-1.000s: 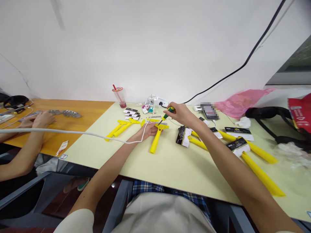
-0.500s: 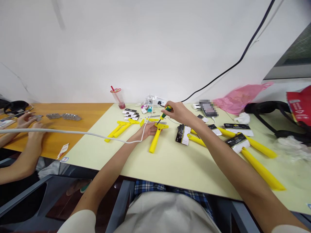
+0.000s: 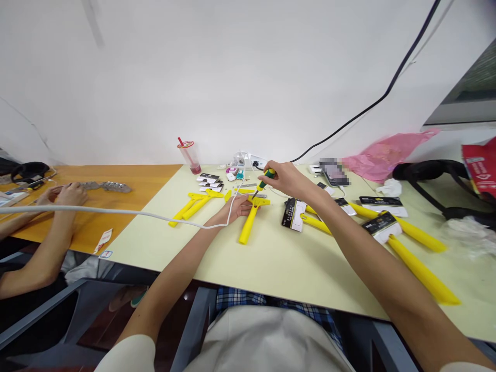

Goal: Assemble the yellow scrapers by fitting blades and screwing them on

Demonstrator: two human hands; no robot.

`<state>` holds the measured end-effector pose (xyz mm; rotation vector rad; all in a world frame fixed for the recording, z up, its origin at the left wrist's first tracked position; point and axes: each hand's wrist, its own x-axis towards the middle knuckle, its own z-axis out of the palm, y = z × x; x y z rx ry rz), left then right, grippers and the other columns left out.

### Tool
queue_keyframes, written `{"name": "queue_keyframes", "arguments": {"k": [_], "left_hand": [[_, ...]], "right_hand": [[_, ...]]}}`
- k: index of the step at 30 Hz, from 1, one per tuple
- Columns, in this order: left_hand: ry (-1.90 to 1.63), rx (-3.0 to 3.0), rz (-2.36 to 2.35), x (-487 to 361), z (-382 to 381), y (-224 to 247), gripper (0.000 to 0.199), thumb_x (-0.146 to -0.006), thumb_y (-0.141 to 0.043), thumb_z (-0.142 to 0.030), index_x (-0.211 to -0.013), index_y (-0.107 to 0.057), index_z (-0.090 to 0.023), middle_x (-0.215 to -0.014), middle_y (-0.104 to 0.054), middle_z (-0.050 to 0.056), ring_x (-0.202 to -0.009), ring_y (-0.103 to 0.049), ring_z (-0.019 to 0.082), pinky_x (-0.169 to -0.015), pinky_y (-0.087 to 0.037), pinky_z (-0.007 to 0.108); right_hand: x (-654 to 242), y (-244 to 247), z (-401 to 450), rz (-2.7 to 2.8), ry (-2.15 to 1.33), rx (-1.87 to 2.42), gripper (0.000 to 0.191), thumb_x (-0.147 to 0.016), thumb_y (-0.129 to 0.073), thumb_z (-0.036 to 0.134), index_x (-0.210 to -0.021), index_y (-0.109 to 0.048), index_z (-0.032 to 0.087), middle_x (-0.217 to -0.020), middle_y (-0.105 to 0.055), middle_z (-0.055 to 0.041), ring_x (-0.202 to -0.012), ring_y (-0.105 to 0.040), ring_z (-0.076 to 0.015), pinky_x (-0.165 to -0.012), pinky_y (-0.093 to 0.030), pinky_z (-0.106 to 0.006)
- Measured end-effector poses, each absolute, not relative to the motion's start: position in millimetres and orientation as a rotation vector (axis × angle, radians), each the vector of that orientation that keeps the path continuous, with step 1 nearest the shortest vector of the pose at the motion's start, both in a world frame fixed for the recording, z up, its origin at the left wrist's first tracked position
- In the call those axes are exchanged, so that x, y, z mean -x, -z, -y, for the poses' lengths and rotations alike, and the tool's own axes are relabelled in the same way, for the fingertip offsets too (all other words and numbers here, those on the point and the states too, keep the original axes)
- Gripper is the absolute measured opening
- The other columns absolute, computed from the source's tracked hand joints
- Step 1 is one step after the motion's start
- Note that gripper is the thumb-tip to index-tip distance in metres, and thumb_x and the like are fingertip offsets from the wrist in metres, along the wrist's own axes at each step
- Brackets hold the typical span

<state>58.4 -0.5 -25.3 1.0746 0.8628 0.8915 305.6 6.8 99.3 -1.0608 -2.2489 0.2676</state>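
Observation:
My right hand (image 3: 283,176) grips a screwdriver (image 3: 265,181) with a green and yellow handle. Its shaft slants down to the T-shaped head of a yellow scraper (image 3: 248,226), though the exact contact at the tip is too small to make out. Fingers of my left hand (image 3: 235,207) are closed around the left side of that head, and the handle points toward me. A metal blade strip (image 3: 260,196) shows at the head's far edge. Left of my left hand lie two more yellow scrapers (image 3: 197,202).
Packaged yellow scrapers (image 3: 420,258) with black-and-white cards lie to the right. A white cable (image 3: 155,213) crosses in front of my left wrist. Behind are a cup (image 3: 189,156), a stack of cards (image 3: 210,181), a power strip (image 3: 257,162) and a phone (image 3: 334,171). A co-worker's hands (image 3: 70,195) work at left.
The co-worker's hands have shifted right, toward the silvery pieces. My hands keep the same hold on the scraper and screwdriver, and the whole view has moved slightly.

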Motion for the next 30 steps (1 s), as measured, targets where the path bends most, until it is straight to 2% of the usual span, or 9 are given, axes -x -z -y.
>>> {"name": "queue_keyframes", "arguments": {"k": [11,16,22,27,30], "left_hand": [[-0.903,-1.064,-0.842,-57.6,-0.1,27.9,0.046,-0.099,-0.073,-0.052,-0.122,-0.077,-0.012,-0.128,-0.079,0.024,-0.117,-0.078,0.037,-0.101,-0.06,0.046],[-0.906,-1.06,-0.843,-57.6,1.6,25.8,0.043,-0.1,-0.071,-0.049,-0.12,-0.078,-0.011,-0.129,-0.079,0.025,-0.115,-0.078,0.036,-0.1,-0.061,0.046],[-0.898,-1.063,-0.827,-57.0,0.3,27.4,0.042,-0.1,-0.072,-0.048,-0.119,-0.077,-0.012,-0.127,-0.079,0.025,-0.114,-0.079,0.035,-0.098,-0.061,0.045],[-0.899,-1.047,-0.869,-58.0,-2.5,29.7,0.039,-0.099,-0.072,-0.047,-0.117,-0.077,-0.013,-0.122,-0.081,0.024,-0.11,-0.08,0.035,-0.096,-0.062,0.045],[-0.897,-1.046,-0.876,-58.5,-2.4,29.2,0.039,-0.098,-0.073,-0.048,-0.115,-0.078,-0.012,-0.119,-0.082,0.023,-0.108,-0.08,0.034,-0.096,-0.062,0.045]], "right_hand": [[-306.5,-98.1,-7.7,2.27,-0.255,1.062,0.024,-0.104,-0.065,0.045,-0.105,-0.068,0.022,-0.077,-0.071,-0.0036,-0.069,-0.059,-0.0204,-0.067,-0.039,-0.031],[-304.8,-99.8,-5.9,2.279,-0.267,1.051,0.023,-0.102,-0.067,0.041,-0.112,-0.068,0.021,-0.081,-0.073,-0.0045,-0.072,-0.062,-0.0211,-0.071,-0.042,-0.031],[-302.7,-97.4,-4.6,2.344,-0.352,0.863,0.028,-0.096,-0.064,0.022,-0.124,-0.063,0.02,-0.112,-0.078,-0.01,-0.087,-0.067,-0.0217,-0.082,-0.049,-0.033],[-293.0,-84.6,-8.0,2.279,-0.284,0.94,0.027,-0.104,-0.059,0.036,-0.123,-0.061,0.018,-0.102,-0.076,-0.0124,-0.086,-0.066,-0.0258,-0.081,-0.049,-0.036],[-287.4,-79.7,-8.2,2.263,-0.334,0.881,0.026,-0.099,-0.06,0.028,-0.123,-0.06,0.019,-0.106,-0.076,-0.0111,-0.086,-0.066,-0.0248,-0.081,-0.048,-0.036]]}}
